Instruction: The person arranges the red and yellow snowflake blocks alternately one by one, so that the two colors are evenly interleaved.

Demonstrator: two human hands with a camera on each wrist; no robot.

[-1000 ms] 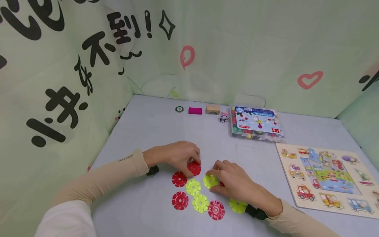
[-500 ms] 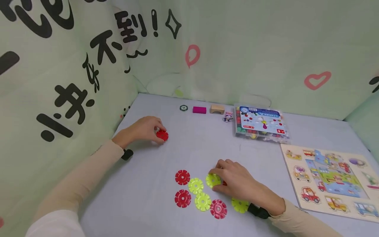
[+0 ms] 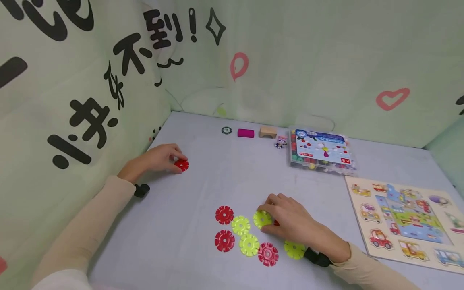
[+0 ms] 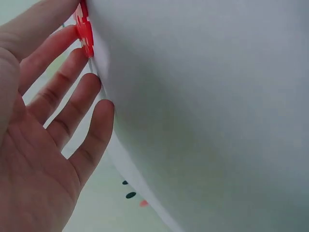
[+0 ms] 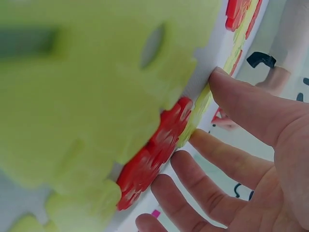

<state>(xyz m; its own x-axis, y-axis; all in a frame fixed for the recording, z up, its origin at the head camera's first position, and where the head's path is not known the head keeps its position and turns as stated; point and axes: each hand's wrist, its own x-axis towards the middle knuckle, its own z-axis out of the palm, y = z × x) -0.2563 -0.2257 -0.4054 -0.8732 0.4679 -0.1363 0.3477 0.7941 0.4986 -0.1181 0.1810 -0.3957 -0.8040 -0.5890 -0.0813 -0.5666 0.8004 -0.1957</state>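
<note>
At the left of the table, my left hand (image 3: 161,158) pinches a red notched plastic disc (image 3: 182,164) between thumb and fingers, close over the surface; its other fingers spread loosely in the left wrist view. My right hand (image 3: 291,217) has thumb and index finger on either side of a yellow-green notched disc (image 3: 262,218) on the table. Under that palm a red disc (image 5: 157,152) is mostly hidden in the head view. Two red discs, two yellow-green discs (image 3: 241,225) and a pinkish-red disc (image 3: 268,254) lie nearby. Another yellow-green disc (image 3: 294,249) shows below the right wrist.
Along the back stand a round dark token (image 3: 226,130), a magenta block (image 3: 245,133), a wooden arch block (image 3: 268,132), a small figurine (image 3: 280,142) and a clear case of beads (image 3: 322,151). A wooden picture puzzle (image 3: 377,221) lies at the right.
My left hand has carried a red disc from the top of the disc group to the far left of the table. The right hand stays at its yellow-green disc. The view shifts slightly.
</note>
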